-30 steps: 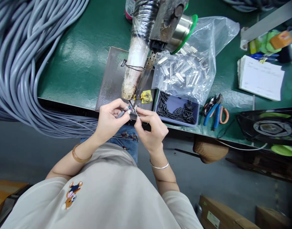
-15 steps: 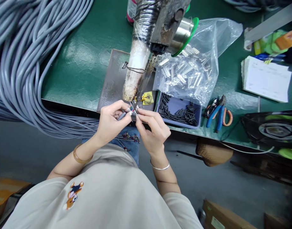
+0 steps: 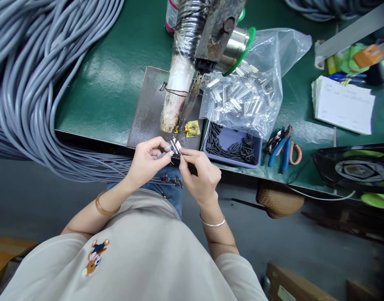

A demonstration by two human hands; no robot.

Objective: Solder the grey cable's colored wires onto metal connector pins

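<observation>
Pinched closed, my left hand (image 3: 148, 161) holds the end of a grey cable whose thin coloured wires meet a small metal connector (image 3: 174, 145). My right hand (image 3: 200, 171) is closed too, its thumb and forefinger pinched at the connector's right side; what it grips there is too small to make out. Just above the connector are the tip of the soldering tool (image 3: 189, 104) and the scorched end of a white tube (image 3: 176, 94). A yellow sponge piece (image 3: 193, 128) lies on the dark metal plate (image 3: 148, 106).
Grey cable coils (image 3: 29, 71) fill the left. A blue tray (image 3: 232, 161) of black sleeves, a clear bag (image 3: 273, 71) of connectors, a solder spool (image 3: 234, 50), blue-handled pliers (image 3: 285, 154) and a paper stack (image 3: 344, 106) are to the right. Several wired connectors (image 3: 171, 180) rest on my lap.
The connector has come slightly down from the tool tip and shows more clearly between my hands. My right hand has shifted slightly down and left. The view has moved a little.
</observation>
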